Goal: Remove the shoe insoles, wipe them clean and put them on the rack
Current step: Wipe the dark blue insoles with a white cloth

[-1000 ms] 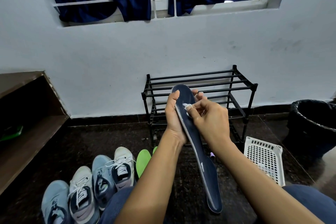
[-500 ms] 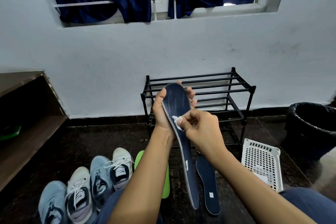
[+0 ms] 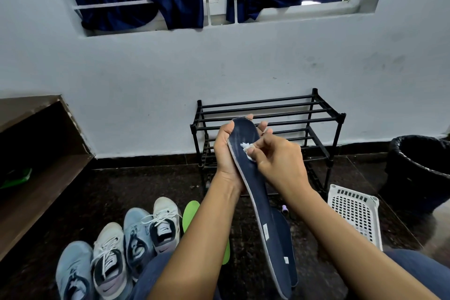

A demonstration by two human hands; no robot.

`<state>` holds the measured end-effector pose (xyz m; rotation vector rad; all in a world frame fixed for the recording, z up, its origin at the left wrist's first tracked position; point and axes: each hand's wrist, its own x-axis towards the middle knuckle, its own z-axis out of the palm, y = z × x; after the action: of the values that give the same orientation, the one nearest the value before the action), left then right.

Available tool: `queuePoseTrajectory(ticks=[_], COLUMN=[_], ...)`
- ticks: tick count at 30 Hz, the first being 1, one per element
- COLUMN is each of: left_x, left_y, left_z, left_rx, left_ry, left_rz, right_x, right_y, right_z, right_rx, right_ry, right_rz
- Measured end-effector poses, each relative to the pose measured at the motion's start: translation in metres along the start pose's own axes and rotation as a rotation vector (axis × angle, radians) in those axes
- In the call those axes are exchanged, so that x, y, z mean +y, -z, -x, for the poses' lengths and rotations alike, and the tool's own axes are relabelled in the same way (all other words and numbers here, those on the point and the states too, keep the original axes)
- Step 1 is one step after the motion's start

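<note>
My left hand [image 3: 225, 153] grips the toe end of a dark navy insole [image 3: 261, 202], which slants down toward my lap. My right hand [image 3: 280, 161] pinches a small white wipe [image 3: 247, 150] against the insole's upper face. A second navy insole [image 3: 287, 238] lies on the floor behind the held one, mostly hidden. A green insole [image 3: 191, 212] lies on the floor beside my left forearm. The black metal rack [image 3: 292, 114] stands against the wall, right behind my hands.
Several sneakers [image 3: 136, 238] line up on the dark floor at lower left. A white perforated basket [image 3: 355, 214] sits to the right, with a black bin [image 3: 418, 170] beyond it. A wooden shelf [image 3: 36, 178] runs along the left. A small purple object [image 3: 285, 209] lies near the rack.
The held insole has tilted and shifted between frames, and my right hand has rubbed the wipe up and down near its toe end. My view has moved slightly.
</note>
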<state>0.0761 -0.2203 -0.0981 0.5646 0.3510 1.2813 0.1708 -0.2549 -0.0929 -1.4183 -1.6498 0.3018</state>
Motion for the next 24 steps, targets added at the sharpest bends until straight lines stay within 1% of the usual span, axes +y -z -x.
queuePoseTrajectory(ticks=[3, 5, 7, 10, 14, 17, 20, 24], left_x=[0.011, 0.016, 0.021, 0.024, 0.027, 0.024, 0.014, -0.001], left_y=[0.004, 0.008, 0.012, 0.013, 0.014, 0.011, 0.004, -0.004], left_z=[-0.004, -0.008, -0.009, -0.011, -0.015, -0.016, -0.014, -0.012], left_rx=[-0.077, -0.147, -0.182, -0.182, -0.155, -0.095, -0.023, -0.02], left_ry=[0.033, 0.059, 0.059, 0.049, 0.044, 0.005, -0.023, -0.014], left_rz=[0.029, 0.065, 0.099, 0.122, 0.129, 0.134, 0.092, 0.079], right_x=[-0.004, -0.009, -0.01, -0.008, -0.009, -0.009, -0.003, 0.006], right_y=[0.003, 0.004, 0.004, 0.005, 0.009, 0.012, 0.009, 0.006], right_z=[0.005, 0.01, 0.012, 0.01, 0.009, 0.009, 0.006, -0.002], right_rx=[-0.1, -0.163, -0.209, -0.274, -0.339, -0.296, -0.155, 0.016], right_ry=[0.027, 0.007, -0.025, -0.063, -0.049, -0.028, 0.017, -0.015], right_rz=[-0.103, -0.169, -0.248, -0.328, -0.332, -0.292, -0.161, 0.01])
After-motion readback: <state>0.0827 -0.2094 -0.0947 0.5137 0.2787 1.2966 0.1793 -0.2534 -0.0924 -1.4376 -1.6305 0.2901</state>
